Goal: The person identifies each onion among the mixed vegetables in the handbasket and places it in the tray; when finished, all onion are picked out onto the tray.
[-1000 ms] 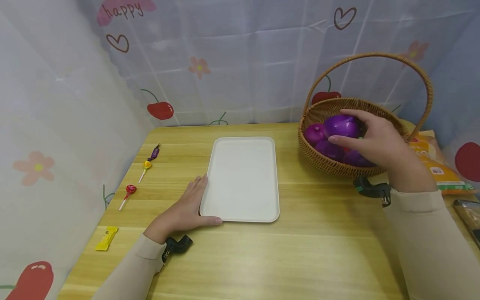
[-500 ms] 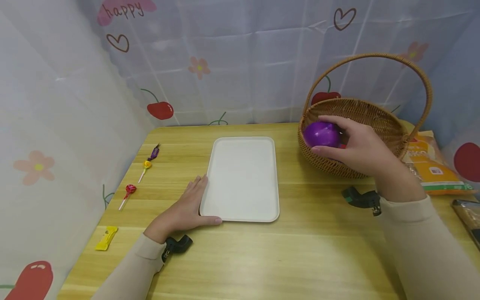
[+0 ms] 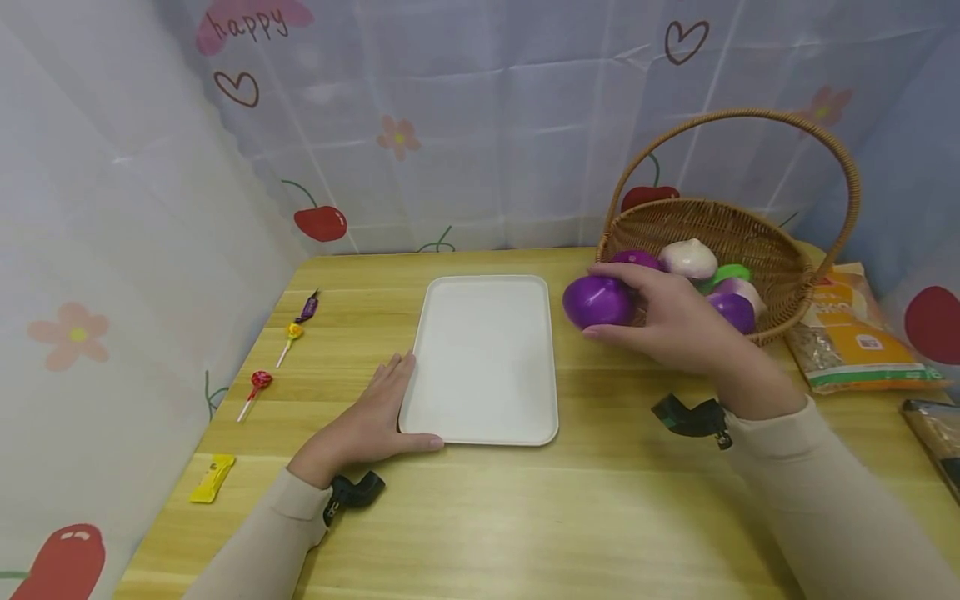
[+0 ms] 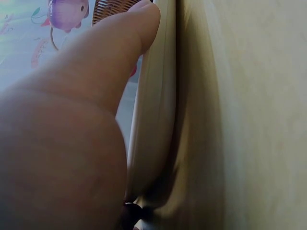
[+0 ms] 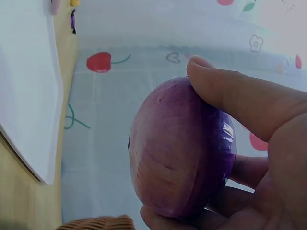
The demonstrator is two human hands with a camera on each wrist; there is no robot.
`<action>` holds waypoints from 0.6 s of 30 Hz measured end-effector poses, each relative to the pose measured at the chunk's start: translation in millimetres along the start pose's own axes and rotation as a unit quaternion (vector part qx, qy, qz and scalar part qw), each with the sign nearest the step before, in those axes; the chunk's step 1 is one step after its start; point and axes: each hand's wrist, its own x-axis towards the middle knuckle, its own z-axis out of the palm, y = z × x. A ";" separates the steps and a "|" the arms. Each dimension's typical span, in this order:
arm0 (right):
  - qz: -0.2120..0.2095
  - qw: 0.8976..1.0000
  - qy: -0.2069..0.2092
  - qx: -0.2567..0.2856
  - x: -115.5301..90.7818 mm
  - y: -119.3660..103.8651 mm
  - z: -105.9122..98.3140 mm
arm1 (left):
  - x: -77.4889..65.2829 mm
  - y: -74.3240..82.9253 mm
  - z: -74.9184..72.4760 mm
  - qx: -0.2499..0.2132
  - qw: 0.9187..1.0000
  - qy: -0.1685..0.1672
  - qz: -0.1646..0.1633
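The right grip [image 3: 667, 321] hides part of the basket [image 3: 720, 220].

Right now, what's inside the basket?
In the basket: a purple piece, a whitish one, something green, and purple and pale shapes. The right hand and its round purple thing cover the near left; anything there is hidden.

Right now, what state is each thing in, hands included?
Round purple item: held off the table.
Right hand: curled round that item.
Tray: flat on table.
Left hand: outstretched, touching tray.
Basket: upright, partly filled.
Orange bag: lying down, seal unclear.
Red lollipop: lying down.
Yellow lollipop: lying down.
Purple candy: wrapped, lying.
Yellow candy: wrapped, lying.
Packet at right edge: lying flat, cut off.
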 end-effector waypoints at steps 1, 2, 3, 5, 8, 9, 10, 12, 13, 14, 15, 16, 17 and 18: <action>-0.005 1.000 -0.001 -0.006 0.3 0.1 2.2 | -0.1 -0.1 0.1 0.000 1.000 0.000 0.000; -0.011 1.000 -0.003 -0.012 0.8 0.2 4.4 | -0.1 -0.1 0.1 -0.001 1.000 0.000 0.000; -0.016 1.000 -0.004 -0.017 1.3 0.4 6.6 | -0.2 -0.1 0.2 -0.001 1.000 0.000 0.000; -0.026 0.999 -0.009 -0.025 2.3 1.1 10.8 | -0.4 -0.4 0.3 -0.002 1.000 0.001 0.000; -0.039 0.999 -0.023 -0.031 4.0 2.3 17.3 | -0.7 -0.6 0.6 -0.001 1.000 0.002 0.000; -0.043 0.998 -0.028 -0.031 4.6 2.8 19.5 | -0.7 -0.6 0.7 -0.001 1.000 0.002 0.000; -0.048 0.998 -0.032 -0.031 5.2 3.0 21.8 | -0.8 -0.5 0.8 0.000 1.000 0.002 0.000; -0.058 0.997 -0.038 -0.027 6.2 3.8 26.3 | -0.7 -0.5 0.9 0.000 1.000 0.001 0.000; -0.063 0.997 -0.040 -0.026 6.6 4.1 28.4 | -0.7 -0.4 1.0 0.000 1.000 0.000 -0.001; -0.068 0.997 -0.041 -0.024 6.9 4.3 30.7 | -0.7 -0.4 1.0 0.001 1.000 0.000 -0.001; -0.073 0.996 -0.042 -0.021 7.2 4.7 32.8 | -0.5 -0.8 1.2 0.001 1.000 0.000 -0.001; -0.076 0.996 -0.043 -0.020 7.1 4.8 34.7 | -0.5 -0.8 1.3 0.002 1.000 0.001 -0.002; -0.079 0.996 -0.045 -0.021 7.1 5.4 36.9 | -0.5 -0.8 1.3 0.003 1.000 0.001 -0.001; -0.082 0.995 -0.046 -0.020 7.2 5.7 39.1 | -0.5 -0.9 1.4 0.005 1.000 0.001 -0.001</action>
